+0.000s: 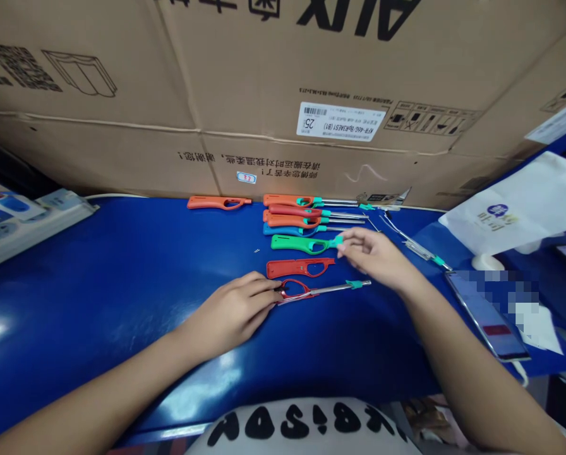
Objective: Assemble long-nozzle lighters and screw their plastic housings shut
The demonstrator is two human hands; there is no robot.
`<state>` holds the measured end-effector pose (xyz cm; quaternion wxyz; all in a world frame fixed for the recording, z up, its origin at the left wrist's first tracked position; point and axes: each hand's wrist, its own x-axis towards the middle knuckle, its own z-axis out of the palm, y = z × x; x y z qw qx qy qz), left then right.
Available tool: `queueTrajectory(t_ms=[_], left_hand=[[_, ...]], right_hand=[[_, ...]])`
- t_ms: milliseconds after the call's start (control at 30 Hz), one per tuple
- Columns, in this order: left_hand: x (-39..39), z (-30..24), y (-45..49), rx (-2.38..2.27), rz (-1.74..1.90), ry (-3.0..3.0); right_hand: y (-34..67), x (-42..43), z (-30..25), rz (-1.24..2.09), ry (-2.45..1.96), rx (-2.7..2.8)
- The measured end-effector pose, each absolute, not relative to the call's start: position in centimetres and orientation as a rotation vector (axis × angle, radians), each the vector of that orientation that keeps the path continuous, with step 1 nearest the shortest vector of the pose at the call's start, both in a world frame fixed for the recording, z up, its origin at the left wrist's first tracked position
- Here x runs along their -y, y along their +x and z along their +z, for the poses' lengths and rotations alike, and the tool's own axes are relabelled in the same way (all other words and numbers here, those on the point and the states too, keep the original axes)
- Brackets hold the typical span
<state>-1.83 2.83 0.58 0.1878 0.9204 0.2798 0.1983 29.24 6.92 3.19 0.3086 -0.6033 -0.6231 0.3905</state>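
My left hand [238, 308] rests on the table with its fingers closed over the handle end of an opened red lighter [296, 289]. A metal rod with a teal collar [354, 284] sticks out of that lighter to the right. Just above lies a separate red handle shell [299, 268]. My right hand [371, 253] pinches at the teal front end of a green long-nosed lighter [302, 244]; the fingers hide what lies beyond it. Behind are a blue lighter [276, 231], two orange lighters [283, 200] and a red lighter [290, 210], lying side by side.
An orange handle shell [216, 203] lies against a large cardboard box [145, 145] along the back. Small metal pins [257, 251] are on the blue table [122, 284]. On the left stands a power strip [41, 221]; on the right are a phone [489, 316] and a white bag [515, 202].
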Motion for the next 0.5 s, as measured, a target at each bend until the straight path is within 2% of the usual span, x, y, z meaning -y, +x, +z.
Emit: queueTrajectory(t_ms=[33,133,367,500], left_hand=[[-2.9,0.6,-1.8,-0.785,0.560,2.591],[-2.9,0.7,-1.8,-0.776,0.567,2.592],[-3.0,0.9,-1.9,-0.773,0.546,2.594],[-2.9,1.0,-1.7,-0.771,0.560,2.599]], right_hand=[[28.2,-6.0,3.2,1.181,-1.522,1.602],[26.0,-4.5,3.0,1.325,-1.490,1.476],[25.6,-4.7,1.3,1.154,-1.486,1.433],[25.3,-4.0,2.3,1.293,-1.437,1.407]])
